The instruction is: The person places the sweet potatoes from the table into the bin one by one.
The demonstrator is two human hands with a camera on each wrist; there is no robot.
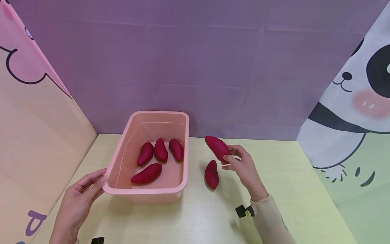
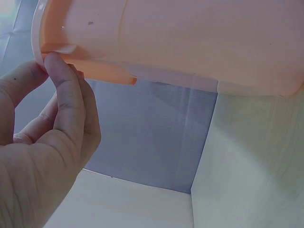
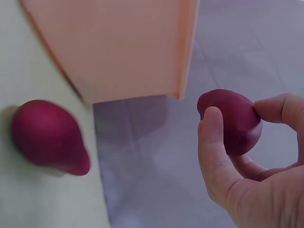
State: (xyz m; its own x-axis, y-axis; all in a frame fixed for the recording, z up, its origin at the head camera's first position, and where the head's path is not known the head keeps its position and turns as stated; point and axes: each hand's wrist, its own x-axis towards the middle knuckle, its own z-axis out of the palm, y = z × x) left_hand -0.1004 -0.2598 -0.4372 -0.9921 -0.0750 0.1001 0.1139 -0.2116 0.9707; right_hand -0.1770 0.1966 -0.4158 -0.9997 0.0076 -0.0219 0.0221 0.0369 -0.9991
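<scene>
A pink plastic bin [image 1: 147,191] stands on the table with several dark red sweet potatoes [image 1: 146,173] lying on its floor. My left hand [image 1: 80,198] pinches the bin's near left rim between thumb and fingers; the left wrist view shows this hand [image 2: 57,118] at the rim from below. To the right of the bin, my right hand [image 1: 243,166] grips one sweet potato [image 1: 217,147] by its near end, held above the table. Below it, another sweet potato [image 1: 211,174] lies on the table. In the right wrist view the held sweet potato [image 3: 232,121] sits between thumb and fingers.
The pale wooden table [image 1: 274,189] meets a purple cloth backdrop [image 1: 213,67] right behind the bin. A panda-print sheet [image 1: 344,135] borders the right side, and a pink and cream printed sheet [image 1: 36,128] the left.
</scene>
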